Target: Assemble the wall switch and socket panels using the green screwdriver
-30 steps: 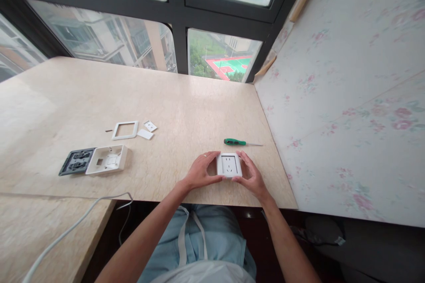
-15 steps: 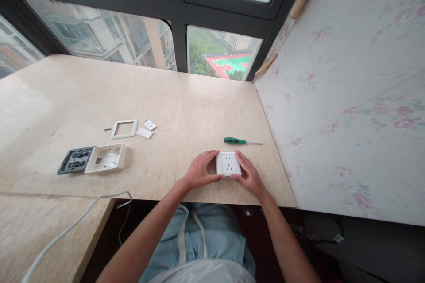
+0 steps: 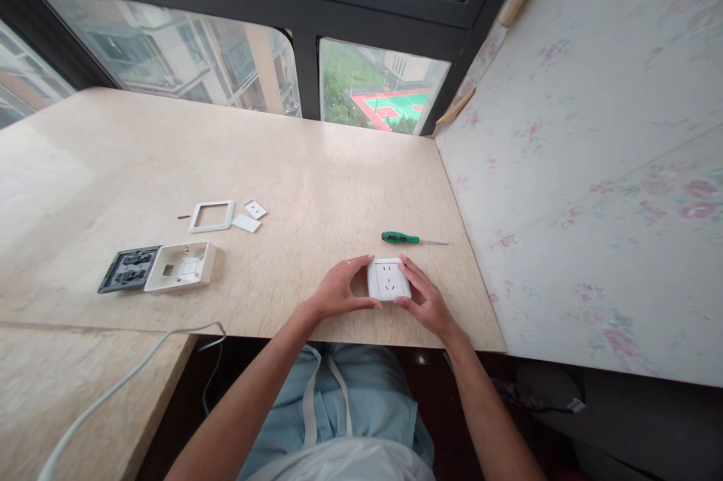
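A white wall socket with several dark slots in its face lies face up near the front edge of the counter. My left hand grips its left side, thumb at the near corner and fingers at the far corner. On the opposite side my right hand holds it the same way, fingertips resting on the far right corner. Just beyond the socket lies a screwdriver with a green and black handle, its shaft pointing right. The underside of the socket is hidden.
At left, a white open mounting box stands against a dark grey panel. Behind them lie a white frame, two small white plates and a thin dark strip. A white cable crosses the lower left; a papered wall bounds the right.
The far groove on the socket's face looks narrower now than before. Both hands keep their hold in nearly the same place, and the view has shifted slightly.
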The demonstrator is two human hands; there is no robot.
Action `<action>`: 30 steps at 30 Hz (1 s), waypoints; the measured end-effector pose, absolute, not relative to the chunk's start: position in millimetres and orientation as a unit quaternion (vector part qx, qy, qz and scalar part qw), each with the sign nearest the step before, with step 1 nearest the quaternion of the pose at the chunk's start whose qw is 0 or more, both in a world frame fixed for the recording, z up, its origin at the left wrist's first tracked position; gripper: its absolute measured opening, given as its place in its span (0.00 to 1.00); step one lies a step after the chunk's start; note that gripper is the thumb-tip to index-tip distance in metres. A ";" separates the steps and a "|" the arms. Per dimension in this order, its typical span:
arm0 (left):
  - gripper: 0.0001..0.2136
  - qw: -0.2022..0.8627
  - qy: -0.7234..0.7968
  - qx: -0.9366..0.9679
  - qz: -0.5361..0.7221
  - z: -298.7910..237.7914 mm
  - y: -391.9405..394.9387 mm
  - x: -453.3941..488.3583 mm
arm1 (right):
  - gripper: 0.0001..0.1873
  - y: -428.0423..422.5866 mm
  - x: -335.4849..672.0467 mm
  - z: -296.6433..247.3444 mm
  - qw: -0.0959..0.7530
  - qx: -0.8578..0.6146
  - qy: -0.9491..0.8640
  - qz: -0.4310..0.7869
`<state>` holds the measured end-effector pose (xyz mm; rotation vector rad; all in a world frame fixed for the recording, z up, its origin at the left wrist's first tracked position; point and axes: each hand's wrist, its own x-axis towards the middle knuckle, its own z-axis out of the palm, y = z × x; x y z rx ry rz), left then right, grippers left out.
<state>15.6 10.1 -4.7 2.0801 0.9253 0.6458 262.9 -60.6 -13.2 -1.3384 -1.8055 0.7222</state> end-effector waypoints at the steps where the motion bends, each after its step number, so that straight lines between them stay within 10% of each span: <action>1: 0.42 0.375 0.360 0.817 0.249 -4.5 9.8 15.5 | 0.35 -60.6 263.1 -12.9 0.384 -0.522 -0.707 0.283; 30: 0.43 0.370 0.337 0.832 0.241 -6.4 11.3 14.4 | 0.34 -61.9 263.5 -16.5 0.410 -0.503 -0.717 0.254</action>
